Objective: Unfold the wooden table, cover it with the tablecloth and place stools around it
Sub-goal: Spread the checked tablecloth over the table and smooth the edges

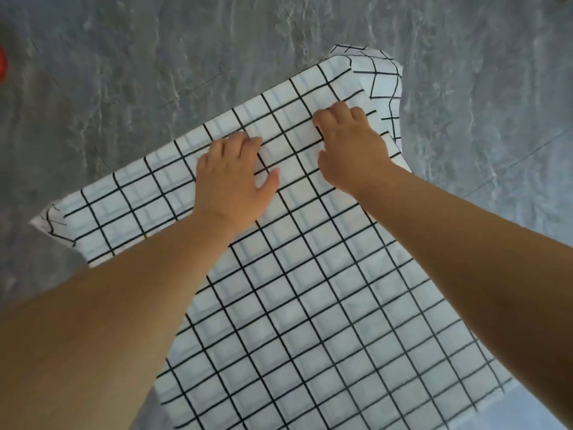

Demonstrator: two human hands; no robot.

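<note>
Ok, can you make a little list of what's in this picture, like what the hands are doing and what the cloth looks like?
cloth: white tablecloth with black grid lines, spread flat
far corners: hanging over the edge
left hand: flat on the cloth, fingers bent
right hand: fingers curled, pressing or pinching the cloth
floor: grey, marbled
table: hidden under the cloth
stools: none in view

Both bare forearms extend forward from the lower corners of the view and converge toward the far edge of the tablecloth (pixel 310 290). The left hand (pixel 232 175) lies palm-down on it, fingers curled slightly at the tips, thumb spread to the right. The right hand (pixel 350 147) sits just beside it and a little farther forward, knuckles raised, fingers bent under, thumb tucked along the near side; whether it pinches anything cannot be told. The two hands are apart, not touching.
</note>
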